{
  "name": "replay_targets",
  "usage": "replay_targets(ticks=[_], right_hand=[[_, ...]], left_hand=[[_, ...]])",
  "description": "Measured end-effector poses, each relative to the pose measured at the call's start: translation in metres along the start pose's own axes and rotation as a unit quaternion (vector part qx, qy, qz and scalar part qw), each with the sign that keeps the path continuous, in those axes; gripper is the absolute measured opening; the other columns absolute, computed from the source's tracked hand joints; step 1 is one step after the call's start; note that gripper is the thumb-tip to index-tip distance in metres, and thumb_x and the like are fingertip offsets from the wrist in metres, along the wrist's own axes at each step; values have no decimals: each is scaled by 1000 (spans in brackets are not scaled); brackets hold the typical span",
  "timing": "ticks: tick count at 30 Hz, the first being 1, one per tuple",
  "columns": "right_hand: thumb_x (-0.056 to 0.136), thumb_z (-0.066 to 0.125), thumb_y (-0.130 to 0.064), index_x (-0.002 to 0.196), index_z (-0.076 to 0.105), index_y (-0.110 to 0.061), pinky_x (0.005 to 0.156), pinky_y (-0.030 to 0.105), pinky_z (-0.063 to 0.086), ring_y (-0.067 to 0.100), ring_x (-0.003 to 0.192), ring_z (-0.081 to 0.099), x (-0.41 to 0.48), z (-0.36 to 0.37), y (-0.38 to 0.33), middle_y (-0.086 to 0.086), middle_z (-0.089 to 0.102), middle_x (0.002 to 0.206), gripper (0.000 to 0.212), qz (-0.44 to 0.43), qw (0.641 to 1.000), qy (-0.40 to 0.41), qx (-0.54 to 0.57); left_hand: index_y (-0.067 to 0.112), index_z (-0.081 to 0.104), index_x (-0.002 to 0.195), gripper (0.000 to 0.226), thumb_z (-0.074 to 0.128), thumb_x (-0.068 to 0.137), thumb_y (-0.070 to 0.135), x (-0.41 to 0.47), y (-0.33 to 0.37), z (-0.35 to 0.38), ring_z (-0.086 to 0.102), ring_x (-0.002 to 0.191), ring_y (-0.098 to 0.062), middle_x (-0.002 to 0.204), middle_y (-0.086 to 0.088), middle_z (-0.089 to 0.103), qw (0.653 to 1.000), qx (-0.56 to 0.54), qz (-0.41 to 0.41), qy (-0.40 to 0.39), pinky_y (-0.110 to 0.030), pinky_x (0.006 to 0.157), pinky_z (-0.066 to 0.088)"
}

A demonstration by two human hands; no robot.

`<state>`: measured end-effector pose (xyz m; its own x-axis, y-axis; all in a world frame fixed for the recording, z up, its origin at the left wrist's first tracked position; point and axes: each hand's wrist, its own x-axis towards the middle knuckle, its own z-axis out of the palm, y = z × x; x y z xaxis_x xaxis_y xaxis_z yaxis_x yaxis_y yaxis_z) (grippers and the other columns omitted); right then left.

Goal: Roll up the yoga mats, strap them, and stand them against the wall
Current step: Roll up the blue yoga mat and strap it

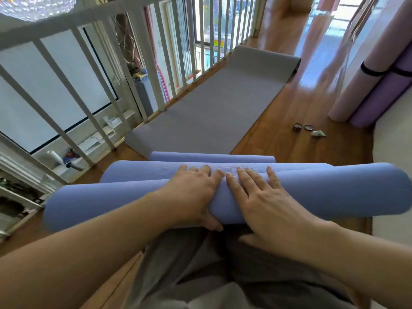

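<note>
blue mat roll (312,192), right end blurred

2 strapped rolls (365,85) stand right of the flat mat (214,108), which lies along the railing (66,18) beyond the rolled mat (334,192).
</note>
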<state>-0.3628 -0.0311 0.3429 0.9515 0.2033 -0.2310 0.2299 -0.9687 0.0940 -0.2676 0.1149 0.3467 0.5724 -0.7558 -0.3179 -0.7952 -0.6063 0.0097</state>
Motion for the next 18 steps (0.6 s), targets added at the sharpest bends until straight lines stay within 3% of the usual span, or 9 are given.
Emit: replay_targets(ticks=[4, 7, 10, 13, 16, 18], right_hand=[[80, 67, -50, 151, -8, -15, 118, 54, 6, 30, 141, 20, 23, 1, 7, 11, 18, 153, 109, 14, 1000, -12, 11], [72, 74, -50, 149, 13, -17, 114, 45, 23, 26, 132, 36, 42, -6, 21, 6, 36, 144, 103, 14, 998, -21, 61], [62, 80, -53, 142, 28, -23, 104, 38, 36, 22, 123, 45, 55, -12, 33, 2, 46, 135, 100, 12, 994, -38, 97], [64, 80, -52, 144, 26, -23, 110, 45, 28, 22, 129, 40, 59, -14, 35, 1, 42, 140, 100, 15, 994, -47, 96], [73, 73, -50, 150, 10, -18, 116, 53, 13, 25, 139, 25, 54, -6, 27, 3, 27, 150, 105, 25, 999, -12, 45], [74, 70, -52, 151, 6, -18, 116, 53, 14, 26, 139, 26, 56, 3, 24, 5, 26, 150, 106, 35, 999, 8, 17]], left_hand=[[34, 33, 140, 99, 70, 59, 75, 19, -21, -14, 47, 122, -16, 135, 9, 48, 990, -111, -13, -80, -39, 106, 36], [29, 27, 146, 100, 58, 66, 80, 22, -20, -16, 39, 132, -19, 142, 4, 43, 998, -9, -25, -48, -57, 113, 19], [19, 7, 151, 112, 55, 70, 79, 16, -5, -1, 35, 136, -23, 151, -3, 31, 995, 89, -36, 0, -60, 115, 6], [18, 9, 151, 110, 62, 71, 72, 22, -9, 1, 36, 136, -23, 150, -3, 33, 997, 62, -37, 12, -56, 117, 8], [21, 16, 149, 105, 66, 70, 69, 31, -22, -10, 34, 138, -22, 151, -1, 34, 999, 1, -33, -28, -58, 116, 12], [25, 20, 149, 102, 67, 69, 69, 37, -28, -18, 35, 137, -20, 149, 2, 38, 999, -10, -22, -45, -60, 115, 12]])
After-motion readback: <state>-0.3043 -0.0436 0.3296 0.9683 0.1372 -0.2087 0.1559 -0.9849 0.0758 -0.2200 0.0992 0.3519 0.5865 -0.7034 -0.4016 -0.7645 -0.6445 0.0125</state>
